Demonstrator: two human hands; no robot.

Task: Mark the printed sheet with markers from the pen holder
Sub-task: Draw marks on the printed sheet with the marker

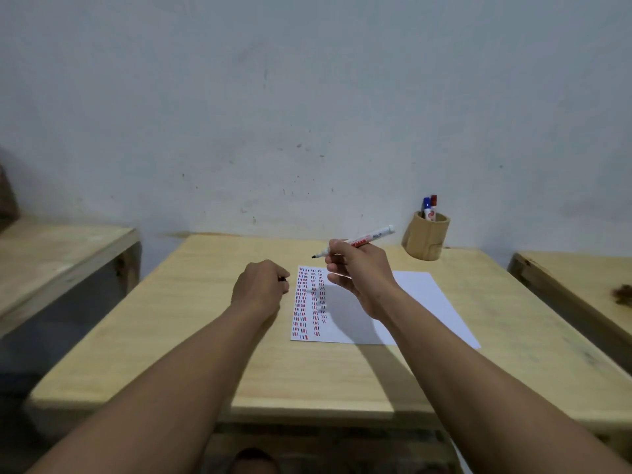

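A white printed sheet [420,302] lies on the wooden table [191,336], with columns of short red and blue marks down its left part. My right hand [359,271] holds an uncapped white marker [362,240] above the sheet's top edge, dark tip pointing left. My left hand [261,289] is closed just left of the sheet, with a small dark piece, likely the marker's cap, showing between its fingers. A wooden pen holder [425,241] stands at the back right with a blue-capped marker [427,206] and a red-capped marker [433,205] in it.
A grey wall rises right behind the table. Another wooden table [51,265] stands to the left across a gap, and a third one [581,289] to the right carries a small dark object [622,293]. My foot [254,460] shows below the front edge.
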